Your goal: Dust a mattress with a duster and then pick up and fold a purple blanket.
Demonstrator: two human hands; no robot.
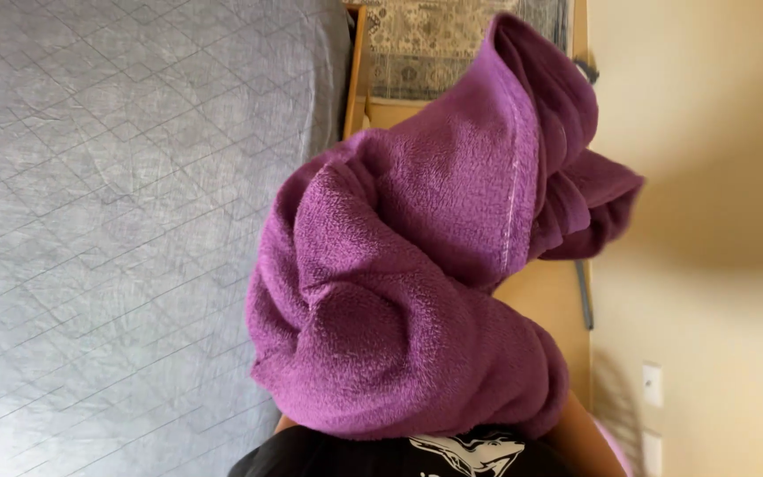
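Note:
A thick purple fleece towel (pixel 417 265) is bunched up and fills the middle of the head view, which appears turned sideways. Its folds drape over both of my hands, so neither hand shows. A rounded bulge in the fabric sits at the lower middle. One bare forearm (pixel 586 444) runs out from under the towel at the bottom right, and a sliver of skin (pixel 285 425) shows at the bottom left of the bundle. My black shirt with a white print (pixel 355 458) lies along the bottom edge.
A bed with a grey quilted cover (pixel 117 221) fills the left side, edged by a wooden frame (pixel 355 79). A patterned rug (pixel 426 44) and wooden floor (pixel 551 296) lie beyond the towel. A cream wall (pixel 708 177) with white wall plates (pixel 653 384) is on the right.

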